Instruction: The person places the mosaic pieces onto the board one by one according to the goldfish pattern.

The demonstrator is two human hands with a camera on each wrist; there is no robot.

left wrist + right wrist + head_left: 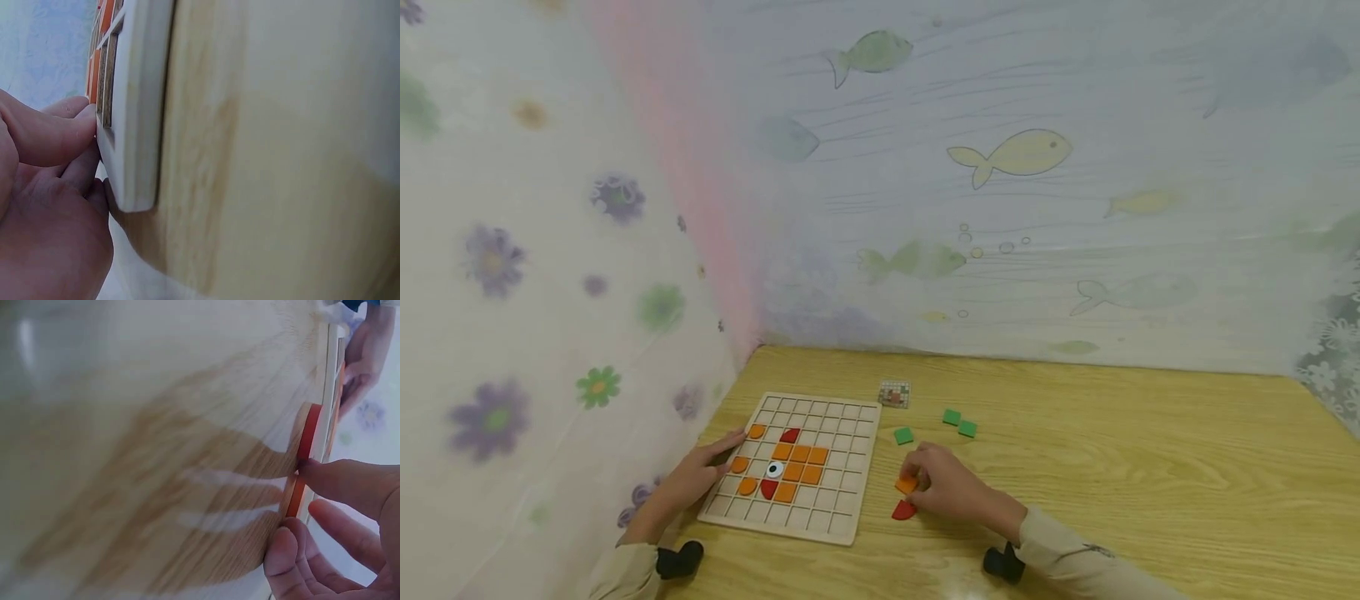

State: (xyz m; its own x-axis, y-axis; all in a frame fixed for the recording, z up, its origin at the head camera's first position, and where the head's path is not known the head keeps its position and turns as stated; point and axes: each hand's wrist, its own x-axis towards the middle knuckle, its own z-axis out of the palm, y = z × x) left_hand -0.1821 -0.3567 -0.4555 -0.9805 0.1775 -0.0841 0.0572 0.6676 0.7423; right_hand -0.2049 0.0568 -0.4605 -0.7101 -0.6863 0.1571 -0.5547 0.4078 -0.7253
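My right hand (951, 487) is low over the table, thumb and fingertips pinching an orange square tile (906, 484). Right beside it, at the thumb, lies a red quarter-round tile (903, 510); in the right wrist view the red tile (308, 434) and orange tile (295, 499) show edge-on. My left hand (688, 479) rests against the left edge of the wooden grid board (842, 504), its thumb (69, 134) at the rim. On the board, orange squares (802, 454), red pieces (790, 435), a round eye piece (775, 469) and orange rounded pieces (740, 465) form a fish-like shape.
Three green square tiles (903, 436) lie right of the board. A small patterned picture card (895, 394) lies behind the board's far right corner. A fish-patterned curtain (925, 208) hangs behind the wood-grain table (1112, 450), and a flowered one (550, 292) hangs at the left.
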